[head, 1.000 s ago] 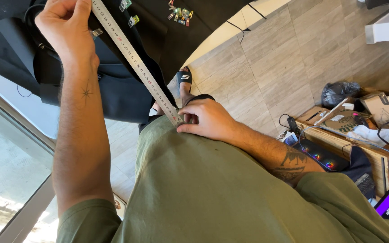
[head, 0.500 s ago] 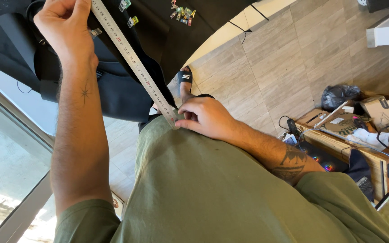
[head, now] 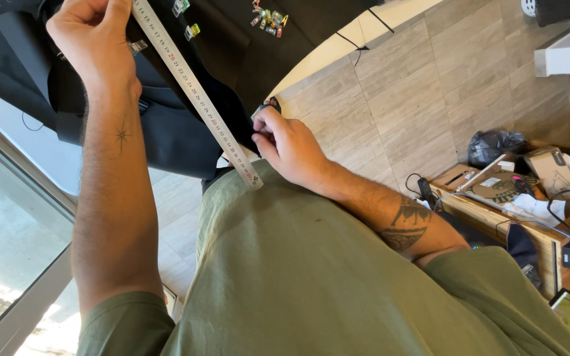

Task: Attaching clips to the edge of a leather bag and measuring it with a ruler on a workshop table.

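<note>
Gripping a measuring tape [head: 196, 95], the left hand [head: 94, 39] and right hand [head: 288, 142] pinch black fabric [head: 186, 142] near coloured clips [head: 268, 16].

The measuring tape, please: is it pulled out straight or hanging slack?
Straight: the measuring tape runs taut from the left hand across the black fabric toward the right hand.

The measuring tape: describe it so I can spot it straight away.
Look at the black fabric spread over the table at the top. A pale strip runs diagonally across it from the left hand towards the right hand: the measuring tape, the only long, numbered band there.
</note>
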